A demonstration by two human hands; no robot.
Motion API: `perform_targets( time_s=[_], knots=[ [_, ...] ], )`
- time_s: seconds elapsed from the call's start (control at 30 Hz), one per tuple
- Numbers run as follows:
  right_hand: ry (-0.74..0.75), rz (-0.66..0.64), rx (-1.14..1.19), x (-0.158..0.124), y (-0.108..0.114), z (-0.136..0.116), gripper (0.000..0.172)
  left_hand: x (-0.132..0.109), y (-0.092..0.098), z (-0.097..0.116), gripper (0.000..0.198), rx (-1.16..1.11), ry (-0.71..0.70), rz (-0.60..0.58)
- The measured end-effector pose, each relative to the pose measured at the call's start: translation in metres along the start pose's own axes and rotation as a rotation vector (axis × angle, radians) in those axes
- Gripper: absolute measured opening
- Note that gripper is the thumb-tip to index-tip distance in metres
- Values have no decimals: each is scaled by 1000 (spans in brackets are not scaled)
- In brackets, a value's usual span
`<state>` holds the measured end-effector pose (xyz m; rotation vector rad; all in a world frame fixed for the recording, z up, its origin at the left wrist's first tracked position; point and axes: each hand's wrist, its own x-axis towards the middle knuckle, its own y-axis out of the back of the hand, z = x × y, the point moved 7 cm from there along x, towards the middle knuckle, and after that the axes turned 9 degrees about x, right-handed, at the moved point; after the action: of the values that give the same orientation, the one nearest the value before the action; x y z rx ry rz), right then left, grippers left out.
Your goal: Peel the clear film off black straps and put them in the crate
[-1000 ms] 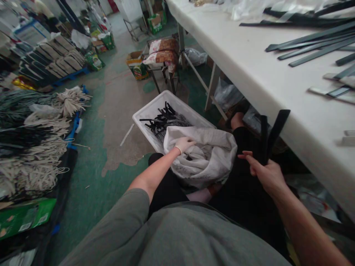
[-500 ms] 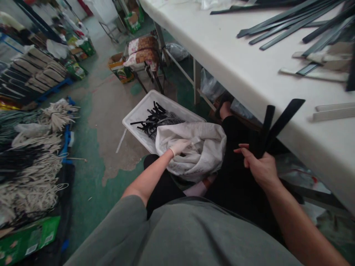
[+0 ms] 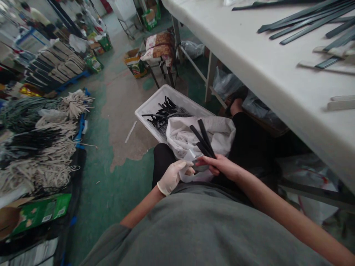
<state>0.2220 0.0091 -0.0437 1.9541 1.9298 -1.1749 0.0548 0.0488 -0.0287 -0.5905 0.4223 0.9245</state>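
My left hand (image 3: 173,175), in a white glove, is closed on a small pale grey piece (image 3: 190,155) just in front of my body. My bare right hand (image 3: 219,165) is closed on a few black strips (image 3: 202,139) that stick up and away from it. The two hands meet over my lap, at the near edge of a white sack (image 3: 188,136). The sack stands open between my knees. Behind it sits a white plastic bin (image 3: 155,105) with several short black strips inside.
A white table (image 3: 249,62) runs along the right, with long dark strips (image 3: 302,20) lying on it. Bundles of cords (image 3: 41,147) are heaped on the floor at left. A stool with a patterned cushion (image 3: 159,50) and cardboard boxes stand further back.
My left hand came out of the sack toward my body, holding a pale piece. My right hand brought the black strips left from beside the table edge to meet it.
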Motion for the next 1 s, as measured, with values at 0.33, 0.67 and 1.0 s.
perform_targets(
  time_s=[0.33,0.67,1.0],
  knots=[
    [93,-100,218,-5,-42,-24,23,6,-20,4,40,49,-28,-142],
    [422,343,-277,-2,-24,-77,36,51,-32,19,28,320,-155,-133],
    [616,519,-401,-14,7,-151,27,42,-22,21,26,438,-237,-214]
  ],
)
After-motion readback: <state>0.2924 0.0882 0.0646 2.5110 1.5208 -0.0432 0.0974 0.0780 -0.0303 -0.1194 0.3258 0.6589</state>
